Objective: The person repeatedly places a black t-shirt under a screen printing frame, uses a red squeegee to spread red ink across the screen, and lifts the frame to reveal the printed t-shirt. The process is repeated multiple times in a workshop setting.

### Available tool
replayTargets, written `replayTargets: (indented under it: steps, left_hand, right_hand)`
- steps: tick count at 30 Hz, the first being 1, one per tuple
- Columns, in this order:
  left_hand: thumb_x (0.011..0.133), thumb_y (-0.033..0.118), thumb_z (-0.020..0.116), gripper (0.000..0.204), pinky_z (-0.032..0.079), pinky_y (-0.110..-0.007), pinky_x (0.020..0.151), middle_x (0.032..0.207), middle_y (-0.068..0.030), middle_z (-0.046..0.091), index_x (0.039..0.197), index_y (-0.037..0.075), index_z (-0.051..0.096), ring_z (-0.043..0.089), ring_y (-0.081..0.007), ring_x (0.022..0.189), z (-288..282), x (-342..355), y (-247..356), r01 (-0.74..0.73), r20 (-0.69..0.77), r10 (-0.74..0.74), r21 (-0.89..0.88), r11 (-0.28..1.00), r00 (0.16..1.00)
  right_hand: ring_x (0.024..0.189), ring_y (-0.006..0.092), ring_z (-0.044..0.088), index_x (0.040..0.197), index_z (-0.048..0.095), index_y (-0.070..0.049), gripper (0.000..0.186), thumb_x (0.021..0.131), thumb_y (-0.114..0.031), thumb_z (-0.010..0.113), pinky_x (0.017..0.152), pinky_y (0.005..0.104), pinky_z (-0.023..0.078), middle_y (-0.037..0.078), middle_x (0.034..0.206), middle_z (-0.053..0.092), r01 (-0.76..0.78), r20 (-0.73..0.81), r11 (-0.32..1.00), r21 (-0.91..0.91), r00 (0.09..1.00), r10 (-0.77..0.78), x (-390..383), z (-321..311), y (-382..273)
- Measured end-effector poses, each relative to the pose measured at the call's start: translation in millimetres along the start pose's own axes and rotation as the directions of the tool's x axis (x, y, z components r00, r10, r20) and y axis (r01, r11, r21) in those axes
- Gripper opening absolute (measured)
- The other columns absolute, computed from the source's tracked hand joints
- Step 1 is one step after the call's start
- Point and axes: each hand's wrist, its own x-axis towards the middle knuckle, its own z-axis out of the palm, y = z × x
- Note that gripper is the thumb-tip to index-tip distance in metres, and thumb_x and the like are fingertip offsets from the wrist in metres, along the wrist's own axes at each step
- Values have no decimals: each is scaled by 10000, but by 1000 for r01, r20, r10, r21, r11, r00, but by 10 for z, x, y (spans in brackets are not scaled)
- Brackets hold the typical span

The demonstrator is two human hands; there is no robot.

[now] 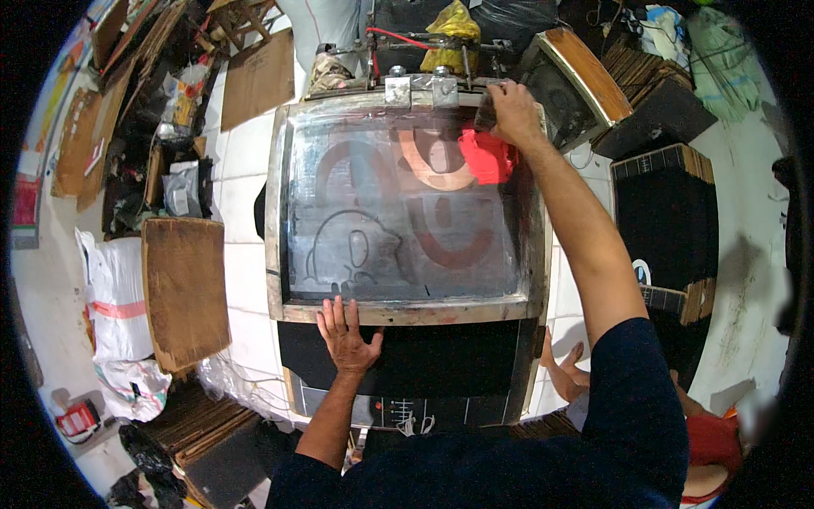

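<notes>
A framed printing screen (339, 254) lies before me, its grey mesh showing curved shapes and a faint outlined figure. Bright red ink (490, 159) is pooled on the mesh at the far right. Just above that ink, my right hand (513, 112) is closed around a small dark squeegee (486, 112) near the frame's far right corner; the hand hides part of it. My left hand (346, 339) is spread, with its fingertips on the near wooden edge of the frame and nothing in its grasp. Below the screen, black fabric (432, 356) covers the printing board.
Metal hinge clamps (397, 91) hold the screen's far edge. Another framed screen (564, 85) leans at the far right. A black-covered board (661, 212) stands to the right, a brown board (182, 293) to the left. Someone's bare feet (566, 365) show at the lower right.
</notes>
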Motion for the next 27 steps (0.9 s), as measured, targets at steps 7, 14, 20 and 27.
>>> replayTargets:
  steps: [7, 14, 20, 27]
  left_hand:
    - [822, 448, 707, 881, 114, -617, 1236, 1629, -199, 290, 1549, 92, 357, 202, -430, 1536, 53, -31, -51, -11, 5, 11, 24, 1000, 1000]
    - [719, 365, 802, 990, 111, -613, 1240, 1630, -180, 262, 1551, 120, 324, 168, -417, 1542, 46, -34, -62, -8, 19, 8, -4, 1000, 1000]
    - [744, 364, 782, 958, 126, -622, 1234, 1631, -181, 262, 1553, 116, 333, 166, -417, 1544, 66, -45, -71, -8, 26, 9, -10, 1000, 1000]
    - [760, 357, 770, 929, 126, -611, 1239, 1630, -185, 270, 1546, 103, 345, 174, -415, 1544, 68, -42, -90, -25, -1, 25, -26, 999, 1000]
  right_hand:
    - [1008, 381, 701, 1150, 691, -113, 452, 712, -127, 801, 866, 494, 561, 163, 1036, 742, 111, -19, 965, 236, 994, -110, -26, -198, 204]
    - [985, 382, 690, 1137, 681, -83, 471, 675, -19, 750, 847, 491, 559, 155, 1024, 730, 171, -289, 971, 169, 950, -117, -385, 119, 84]
    - [990, 387, 682, 1108, 662, -71, 468, 652, -9, 747, 842, 492, 552, 157, 1010, 723, 196, -119, 944, 265, 978, -169, -700, -82, 62]
    - [1002, 404, 677, 1141, 649, -102, 440, 711, -72, 736, 849, 509, 543, 166, 1057, 715, 95, -268, 985, 141, 962, -54, -190, 125, 125]
